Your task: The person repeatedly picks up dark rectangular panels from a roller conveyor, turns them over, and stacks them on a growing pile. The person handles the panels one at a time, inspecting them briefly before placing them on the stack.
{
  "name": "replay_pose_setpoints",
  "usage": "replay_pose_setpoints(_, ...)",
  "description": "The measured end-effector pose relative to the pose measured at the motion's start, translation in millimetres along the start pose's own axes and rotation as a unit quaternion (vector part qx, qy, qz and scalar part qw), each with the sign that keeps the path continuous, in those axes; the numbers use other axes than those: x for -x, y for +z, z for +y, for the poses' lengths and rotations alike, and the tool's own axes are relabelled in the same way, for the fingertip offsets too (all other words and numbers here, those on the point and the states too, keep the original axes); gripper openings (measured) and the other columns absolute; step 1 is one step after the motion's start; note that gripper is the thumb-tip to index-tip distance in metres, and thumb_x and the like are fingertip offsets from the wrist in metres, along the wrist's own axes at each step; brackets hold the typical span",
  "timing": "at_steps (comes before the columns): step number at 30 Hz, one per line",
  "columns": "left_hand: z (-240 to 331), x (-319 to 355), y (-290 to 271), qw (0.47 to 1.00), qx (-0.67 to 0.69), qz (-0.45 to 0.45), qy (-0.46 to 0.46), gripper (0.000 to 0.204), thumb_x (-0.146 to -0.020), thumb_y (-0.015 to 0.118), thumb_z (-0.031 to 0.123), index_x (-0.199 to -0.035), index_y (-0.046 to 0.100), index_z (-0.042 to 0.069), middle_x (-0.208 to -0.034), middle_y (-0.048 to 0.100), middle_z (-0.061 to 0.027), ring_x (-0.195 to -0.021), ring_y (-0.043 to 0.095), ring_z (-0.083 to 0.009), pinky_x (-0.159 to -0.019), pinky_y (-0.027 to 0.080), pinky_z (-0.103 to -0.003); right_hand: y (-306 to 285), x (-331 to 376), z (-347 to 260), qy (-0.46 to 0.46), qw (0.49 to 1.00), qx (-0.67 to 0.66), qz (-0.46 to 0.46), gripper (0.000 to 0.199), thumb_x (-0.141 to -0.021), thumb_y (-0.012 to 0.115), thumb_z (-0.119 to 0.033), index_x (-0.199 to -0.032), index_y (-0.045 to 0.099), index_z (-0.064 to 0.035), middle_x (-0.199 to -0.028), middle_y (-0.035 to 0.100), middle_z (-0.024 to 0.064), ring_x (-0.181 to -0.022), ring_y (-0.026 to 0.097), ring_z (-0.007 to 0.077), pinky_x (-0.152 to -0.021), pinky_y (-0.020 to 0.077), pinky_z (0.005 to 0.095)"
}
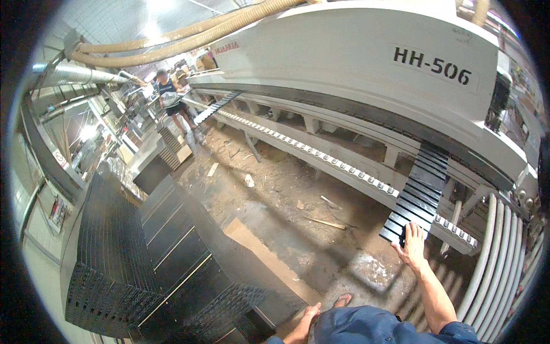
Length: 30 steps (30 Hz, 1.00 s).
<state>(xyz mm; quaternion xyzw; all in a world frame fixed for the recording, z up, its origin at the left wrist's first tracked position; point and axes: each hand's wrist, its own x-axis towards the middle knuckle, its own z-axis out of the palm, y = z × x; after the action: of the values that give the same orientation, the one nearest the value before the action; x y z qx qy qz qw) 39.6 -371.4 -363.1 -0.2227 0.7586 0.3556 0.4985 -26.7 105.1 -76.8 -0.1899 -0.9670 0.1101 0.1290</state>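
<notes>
My right hand point(413, 246) is at the near end of a black panel point(420, 192) with pale stripes across it. Its fingers lie over the top edge, and the thumb is at the near corner. The panel lies across a white toothed rail point(452, 230) and reaches in under the long white machine point(366, 63). Low in the picture, beside my blue clothing, my left hand point(307, 317) hangs with fingers loosely extended, holding nothing I can see. To its left stand tall stacks of black boards point(109, 258).
Grey hoses point(494, 269) bunch at the machine's right end. Scraps and dust lie on the floor point(269, 195). Farther down the machine another person point(169, 94) stands near a second striped panel point(216, 108). Ribbed tan ducts point(189, 46) run overhead.
</notes>
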Motion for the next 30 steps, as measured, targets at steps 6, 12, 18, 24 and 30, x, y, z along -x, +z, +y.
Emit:
replay_pose_setpoints(6,14,-5,-11,0.996,-0.092,0.001,0.011,0.069,-0.091,0.050,0.059,-0.118,0.064,-0.003,-0.123,0.063,-0.0210,-0.118,0.059,-0.0288,-0.096,0.046,-0.040,-25,36,41,0.009,1.000,0.027,-0.005,0.098,-0.071,0.072,-0.060,-0.138,0.041,0.0045,-0.140,0.043,0.0234,-0.132,0.035,0.0390,-0.111,0.0267,0.0502)
replay_pose_setpoints(12,89,-23,21,0.969,-0.233,0.005,0.080,0.063,-0.094,0.049,0.053,-0.116,0.065,-0.003,-0.125,0.063,-0.0211,-0.118,0.059,-0.0287,-0.096,0.046,-0.041,-53,71,94,0.008,0.999,0.033,0.020,0.093,-0.072,0.067,-0.067,-0.129,0.048,0.0034,-0.133,0.046,0.0231,-0.123,0.042,0.0403,-0.105,0.0331,0.0519)
replay_pose_setpoints(18,116,18,36,0.952,-0.279,-0.015,0.125,0.065,-0.094,0.048,0.052,-0.121,0.061,-0.006,-0.131,0.059,-0.0210,-0.124,0.054,-0.0300,-0.103,0.041,-0.039,-73,104,129,0.002,0.998,0.050,0.040,0.095,-0.077,0.058,-0.072,-0.130,0.046,0.0050,-0.131,0.046,0.0240,-0.123,0.044,0.0424,-0.107,0.0330,0.0527)
replay_pose_setpoints(24,124,35,48,0.950,-0.285,-0.039,0.118,0.063,-0.093,0.051,0.051,-0.121,0.062,-0.005,-0.129,0.060,-0.0199,-0.122,0.055,-0.0294,-0.102,0.041,-0.039,-87,148,177,0.009,0.994,0.050,0.100,0.096,-0.073,0.065,-0.069,-0.129,0.048,0.0070,-0.130,0.049,0.0244,-0.122,0.046,0.0411,-0.108,0.0331,0.0501)
replay_pose_setpoints(30,135,49,51,0.950,-0.289,-0.031,0.114,0.060,-0.093,0.053,0.049,-0.120,0.063,-0.003,-0.128,0.061,-0.0189,-0.120,0.055,-0.0287,-0.101,0.041,-0.039,-104,184,217,0.053,0.996,0.049,0.050,0.099,-0.071,0.068,-0.067,-0.135,0.047,0.0051,-0.139,0.046,0.0239,-0.132,0.040,0.0397,-0.113,0.0287,0.0492)
